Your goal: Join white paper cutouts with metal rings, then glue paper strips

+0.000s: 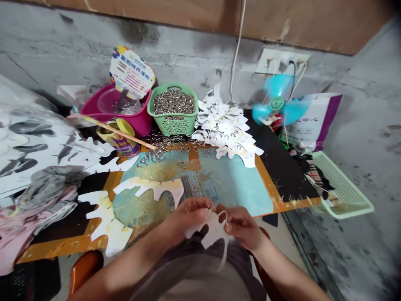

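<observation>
Both my hands meet over my lap at the near edge of the table. My left hand (191, 215) is closed, pinching a white cut-out card piece (213, 232) and a small metal ring at its top. My right hand (241, 225) is closed on the same card piece from the right, fingers at a thin white loop (223, 215) on it. The lower part of the card hangs down between my wrists.
A green basket (174, 121) of metal rings stands at the back, with loose rings (163, 148) spilled before it. A stack of white cut-outs (227, 131) lies to its right. A blue fan (277, 104) spins at right, above a green tray (344, 192). A pink tub (138, 119) stands at left.
</observation>
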`<state>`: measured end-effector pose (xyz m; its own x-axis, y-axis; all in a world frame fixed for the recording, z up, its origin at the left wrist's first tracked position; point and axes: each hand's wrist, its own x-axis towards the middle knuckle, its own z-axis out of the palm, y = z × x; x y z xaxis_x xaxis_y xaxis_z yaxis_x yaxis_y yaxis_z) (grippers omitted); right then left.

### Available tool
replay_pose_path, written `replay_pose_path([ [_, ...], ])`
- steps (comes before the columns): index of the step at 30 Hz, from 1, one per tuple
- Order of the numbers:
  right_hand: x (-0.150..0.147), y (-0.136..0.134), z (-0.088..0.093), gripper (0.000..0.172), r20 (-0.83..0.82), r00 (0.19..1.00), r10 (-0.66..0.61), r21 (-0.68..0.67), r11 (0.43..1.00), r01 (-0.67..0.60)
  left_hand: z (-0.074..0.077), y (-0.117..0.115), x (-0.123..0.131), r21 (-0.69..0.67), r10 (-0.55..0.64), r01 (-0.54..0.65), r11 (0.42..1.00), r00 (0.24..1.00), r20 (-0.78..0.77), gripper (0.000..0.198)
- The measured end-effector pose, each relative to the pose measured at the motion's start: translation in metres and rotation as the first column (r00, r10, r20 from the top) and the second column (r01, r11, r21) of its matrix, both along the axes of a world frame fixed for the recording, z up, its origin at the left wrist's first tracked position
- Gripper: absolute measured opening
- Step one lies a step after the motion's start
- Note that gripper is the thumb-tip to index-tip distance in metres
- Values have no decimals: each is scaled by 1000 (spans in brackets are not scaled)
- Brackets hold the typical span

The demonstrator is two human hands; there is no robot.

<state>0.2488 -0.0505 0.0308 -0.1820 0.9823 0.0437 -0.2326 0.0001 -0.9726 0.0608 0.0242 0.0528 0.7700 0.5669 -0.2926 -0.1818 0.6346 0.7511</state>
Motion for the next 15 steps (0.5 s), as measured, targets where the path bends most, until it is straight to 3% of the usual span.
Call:
replay_pose_path([
  [3,2,-2,-6,38,89,985,-146,34,989,143,-8,-5,-7,-116,203,-197,974,978,44,67],
  [6,2,-2,1,35,216,958,-191,167,973,157,-13,-22,-4,-34,336,-338,941,941,-39,60],
  [9,-2,-2,9,30,302,929,-216,277,952,131,-15,-36,7,96,309,-296,950,936,-168,59],
  [11,-4,-4,9,28,315,924,-216,300,946,119,-14,-39,13,190,247,-208,959,945,-215,53],
  [13,-4,-5,6,25,249,956,-158,215,971,105,-12,-37,15,303,173,-101,948,960,-221,49],
  [15,-2,-5,3,35,80,992,-94,64,994,89,-10,-33,14,383,127,-34,923,967,-220,49],
])
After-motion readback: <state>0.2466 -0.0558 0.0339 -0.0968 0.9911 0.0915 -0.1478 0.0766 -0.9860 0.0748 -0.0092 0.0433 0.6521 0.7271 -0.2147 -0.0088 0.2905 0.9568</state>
